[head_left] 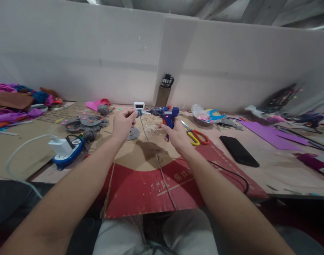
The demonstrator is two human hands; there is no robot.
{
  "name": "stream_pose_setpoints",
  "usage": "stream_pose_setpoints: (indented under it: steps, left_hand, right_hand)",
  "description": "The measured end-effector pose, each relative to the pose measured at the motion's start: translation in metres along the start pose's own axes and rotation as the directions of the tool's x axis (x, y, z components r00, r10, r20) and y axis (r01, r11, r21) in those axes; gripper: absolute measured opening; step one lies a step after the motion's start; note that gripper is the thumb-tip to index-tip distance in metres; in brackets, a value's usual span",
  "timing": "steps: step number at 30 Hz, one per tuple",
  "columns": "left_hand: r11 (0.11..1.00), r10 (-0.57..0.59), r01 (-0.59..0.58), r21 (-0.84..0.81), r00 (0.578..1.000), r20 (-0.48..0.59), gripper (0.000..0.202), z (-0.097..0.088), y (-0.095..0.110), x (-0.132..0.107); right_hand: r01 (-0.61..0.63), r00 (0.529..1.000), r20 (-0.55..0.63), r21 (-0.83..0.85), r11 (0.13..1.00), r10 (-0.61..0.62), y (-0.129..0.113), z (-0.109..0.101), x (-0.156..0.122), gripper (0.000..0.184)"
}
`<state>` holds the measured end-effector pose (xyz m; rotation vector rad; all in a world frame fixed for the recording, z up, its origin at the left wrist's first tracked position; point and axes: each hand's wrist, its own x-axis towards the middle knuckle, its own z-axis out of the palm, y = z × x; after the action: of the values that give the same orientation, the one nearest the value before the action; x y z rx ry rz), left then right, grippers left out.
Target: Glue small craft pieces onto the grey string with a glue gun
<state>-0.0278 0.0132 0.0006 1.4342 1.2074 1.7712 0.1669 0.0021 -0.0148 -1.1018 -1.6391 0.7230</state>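
Hot-glue gun (171, 115) in right hand (177, 134), teal piece (139, 112) in left hand (126, 122)

Left: thumb and fingertips pinch the small teal piece; thin grey cord (169, 193) hangs below. Right: fingers wrapped around the gun's blue plastic grip, nozzle pointing leftward near the piece; contact unclear. Below left hand: flat grey disc (134, 134). Beneath both: red-printed cardboard (132, 191), pale flecks scattered, cord trailing across. Just right of right hand: scissors (188, 130), yellow and orange handles. Farther right: black phone (238, 150). Left of left hand: fuzzy grey ball (90, 134).
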Motion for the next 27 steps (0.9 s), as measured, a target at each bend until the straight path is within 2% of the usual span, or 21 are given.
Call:
stream_pose_setpoints:
  steps: [2,3,5,8,10,13,15,16,18,20,22,23,25,27]
  left_hand:
    - [1.0,0.024,-0.024,0.016,1.0,0.0,0.018,0.001,-0.001,0.0]
    - [0.998,0.045,-0.045,0.037,0.999,0.005,0.018,0.001,-0.001,-0.001]
    - [0.99,0.095,-0.097,0.102,0.995,0.023,0.017,0.002,-0.001,-0.002]
    - [0.95,0.191,-0.201,0.237,0.979,0.067,0.016,0.003,0.004,-0.006]
    - [0.898,0.275,-0.287,0.334,0.958,0.085,0.014,0.004,0.009,-0.009]
    - [0.801,0.393,-0.407,0.439,0.911,0.127,0.01,0.006,0.013,-0.014]
    - [0.752,0.427,-0.46,0.471,0.885,0.184,0.009,0.008,0.015,-0.017]
    - [0.735,0.431,-0.478,0.481,0.877,0.213,0.009,0.009,0.015,-0.018]
    - [0.712,0.432,-0.499,0.493,0.866,0.254,0.01,0.012,0.015,-0.02]
    - [0.701,0.433,-0.511,0.498,0.859,0.272,0.011,0.014,0.016,-0.022]
    - [0.71,0.424,-0.503,0.493,0.864,0.271,0.011,0.016,0.016,-0.025]
    - [0.729,0.408,-0.486,0.482,0.874,0.264,0.012,0.017,0.015,-0.026]
    - [0.799,0.341,-0.419,0.432,0.907,0.248,0.013,0.019,0.014,-0.027]
    - [0.887,0.238,-0.31,0.342,0.942,0.236,0.016,0.021,0.012,-0.028]
  right_hand:
    - [-0.161,0.986,0.049,0.02,0.987,0.16,0.009,-0.002,0.007,0.021]
    - [-0.21,0.976,0.056,-0.04,0.977,0.212,0.014,-0.003,0.01,0.017]
    - [-0.231,0.969,0.029,-0.267,0.936,0.247,0.023,-0.009,0.017,0.012]
    - [-0.174,0.985,-0.093,-0.549,0.818,0.148,0.033,-0.02,0.022,0.022]
    - [-0.144,0.982,-0.184,-0.578,0.804,0.044,0.032,-0.023,0.021,0.027]
    - [-0.09,0.98,-0.201,-0.411,0.907,0.006,0.017,-0.016,0.016,0.022]
    - [-0.03,0.989,-0.15,-0.121,0.992,0.011,0.003,-0.002,0.011,0.019]
    - [0.0,0.992,-0.129,0.032,1.0,0.004,-0.003,0.006,0.009,0.022]
    - [-0.007,0.999,-0.033,0.302,0.953,0.018,-0.013,0.021,0.005,0.029]
    - [-0.075,0.997,0.06,0.489,0.869,0.053,-0.016,0.03,0.002,0.033]
    - [-0.139,0.989,0.112,0.55,0.823,0.092,-0.015,0.033,0.001,0.031]
    - [-0.152,0.988,0.115,0.539,0.828,0.107,-0.013,0.032,0.001,0.029]
    - [-0.133,0.991,0.077,0.465,0.875,0.109,-0.01,0.028,0.002,0.022]
    - [-0.055,0.998,0.003,0.342,0.938,0.058,-0.008,0.024,0.002,0.014]
